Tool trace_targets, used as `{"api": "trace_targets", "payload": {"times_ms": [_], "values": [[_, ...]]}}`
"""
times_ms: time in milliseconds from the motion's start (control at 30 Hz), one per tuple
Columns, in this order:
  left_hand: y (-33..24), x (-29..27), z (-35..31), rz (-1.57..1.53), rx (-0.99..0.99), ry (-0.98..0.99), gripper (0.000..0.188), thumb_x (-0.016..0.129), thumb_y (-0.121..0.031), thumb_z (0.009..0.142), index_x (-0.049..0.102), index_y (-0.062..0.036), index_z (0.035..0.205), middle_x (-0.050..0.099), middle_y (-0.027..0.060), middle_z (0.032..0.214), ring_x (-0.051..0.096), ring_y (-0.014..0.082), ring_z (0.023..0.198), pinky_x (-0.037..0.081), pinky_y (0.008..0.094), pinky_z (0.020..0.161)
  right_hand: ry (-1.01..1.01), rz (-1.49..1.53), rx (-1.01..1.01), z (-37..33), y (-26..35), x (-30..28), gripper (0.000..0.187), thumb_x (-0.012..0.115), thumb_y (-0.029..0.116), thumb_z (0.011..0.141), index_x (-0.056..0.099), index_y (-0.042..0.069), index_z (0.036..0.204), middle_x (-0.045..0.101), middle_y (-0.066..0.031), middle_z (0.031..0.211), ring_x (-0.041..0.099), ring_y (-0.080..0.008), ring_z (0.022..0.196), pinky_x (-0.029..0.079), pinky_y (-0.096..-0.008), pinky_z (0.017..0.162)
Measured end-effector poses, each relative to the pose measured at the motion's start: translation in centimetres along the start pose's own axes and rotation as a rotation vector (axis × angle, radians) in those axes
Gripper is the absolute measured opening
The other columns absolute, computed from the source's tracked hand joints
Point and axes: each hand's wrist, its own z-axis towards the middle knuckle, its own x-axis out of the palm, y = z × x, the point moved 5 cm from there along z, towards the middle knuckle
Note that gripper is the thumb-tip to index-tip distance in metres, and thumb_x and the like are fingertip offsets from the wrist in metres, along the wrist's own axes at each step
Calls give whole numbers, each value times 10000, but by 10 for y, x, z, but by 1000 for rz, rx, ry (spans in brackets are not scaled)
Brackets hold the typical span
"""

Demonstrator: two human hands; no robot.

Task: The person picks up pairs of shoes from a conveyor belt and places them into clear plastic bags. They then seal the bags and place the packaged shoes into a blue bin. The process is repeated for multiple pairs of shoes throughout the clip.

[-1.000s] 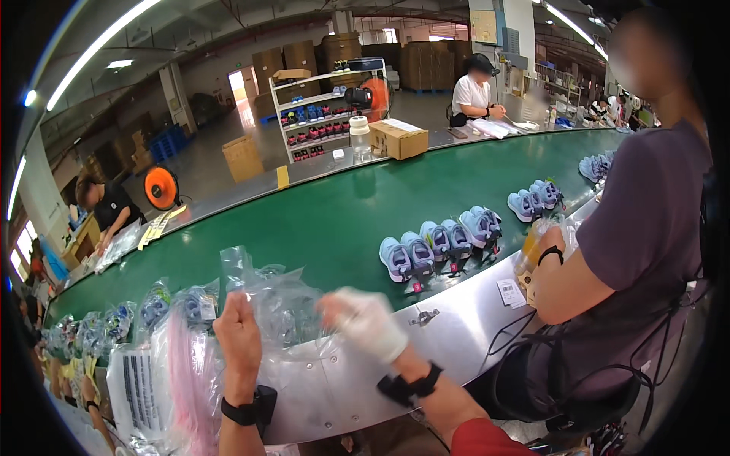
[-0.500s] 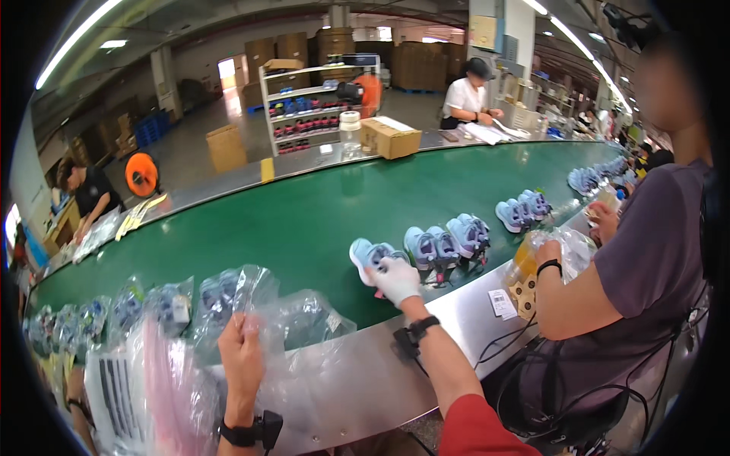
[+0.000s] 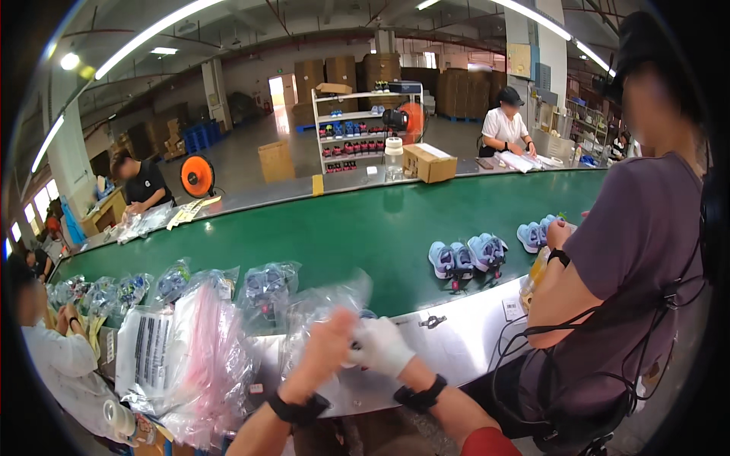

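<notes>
My bare left hand (image 3: 328, 346) grips a clear plastic bag (image 3: 346, 292), whose film stands up above the fingers. Motion blurs this hand. Against it, at the belt's near edge, is my white-gloved right hand (image 3: 382, 347), closed round a light blue sneaker (image 3: 368, 313). Most of that shoe is hidden behind the two hands and the film. On the green conveyor belt (image 3: 334, 235) to the right stand other light blue sneakers (image 3: 465, 257) with dark laces. Left of my hands lies a bagged pair of shoes (image 3: 268, 285).
A stack of clear and pinkish plastic bags (image 3: 201, 342) lies at my left on the metal ledge (image 3: 456, 334). A co-worker (image 3: 623, 266) stands close on my right, dark cables hanging beside them. Another co-worker (image 3: 65, 357) is at far left. A cardboard box (image 3: 430, 163) sits across the belt.
My right hand has lifted the sneaker off the belt and brought it left and nearer, to the bag. My left hand has moved right with the bag. The view has shifted.
</notes>
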Motion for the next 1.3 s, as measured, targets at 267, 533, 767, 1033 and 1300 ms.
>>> {"api": "trace_targets", "payload": {"times_ms": [267,533,767,1033,1300], "values": [[1,-26,57,10,-134,-130,108,555,-90,877,614,-4,902,577,112,670,498,123,617,434,307,560,185,-310,-421,-7,72,2,279,672,385,726,700,116,791,588,-61,801,557,-216,862,388,-376,829],[-24,-37,-15,212,-219,150,168,537,-131,898,538,3,797,551,229,661,558,315,541,415,403,502,253,-15,182,24,-13,19,376,620,424,800,666,116,1010,648,-110,1073,595,-263,1005,450,-416,833],[-40,40,-35,105,84,122,99,572,-20,845,612,-63,926,592,135,659,564,245,514,440,360,482,14,-151,152,33,-31,50,310,530,334,861,616,98,1045,641,-129,1060,620,-263,915,490,-412,758],[-21,-5,21,-61,-222,8,80,604,-51,867,607,-15,939,422,-45,541,350,37,450,303,239,414,-74,-247,189,131,-25,36,343,554,288,847,584,87,1124,648,-139,1055,629,-271,957,505,-417,804],[46,-41,-10,-492,-582,-272,278,484,-231,985,612,7,1050,494,-19,587,485,62,438,403,220,381,154,870,326,59,-83,70,380,521,345,912,606,28,1104,661,-122,873,645,-230,835,495,-348,770]]}}
